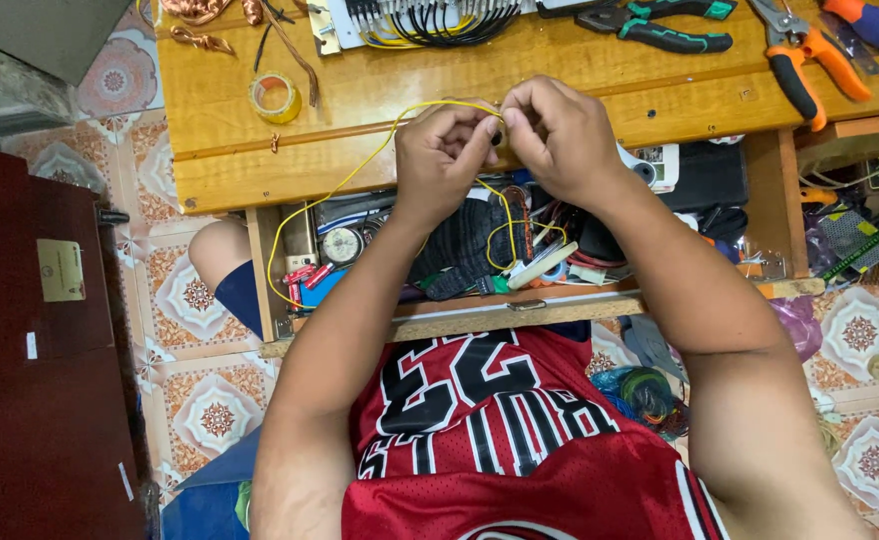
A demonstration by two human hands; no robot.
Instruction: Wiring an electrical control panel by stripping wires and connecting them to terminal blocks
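Observation:
My left hand (pixel 444 152) and my right hand (pixel 558 133) meet fingertip to fingertip above the front edge of a wooden workbench (pixel 380 100). Both pinch a thin yellow wire (pixel 332 194). The wire arcs up over my left hand and loops down to the left into an open drawer (pixel 290 300). A second loop of it hangs below my hands over the drawer's contents. What lies between my fingertips is hidden.
The drawer holds a dark glove (pixel 465 250), a round gauge (pixel 341 244) and small tools. On the bench lie a tape roll (pixel 276 97), green-handled pliers (pixel 660 25), orange-handled cutters (pixel 810 60), copper wire scraps (pixel 200 25) and a bundle of black and yellow cables (pixel 440 20). A dark red cabinet (pixel 30 330) stands left.

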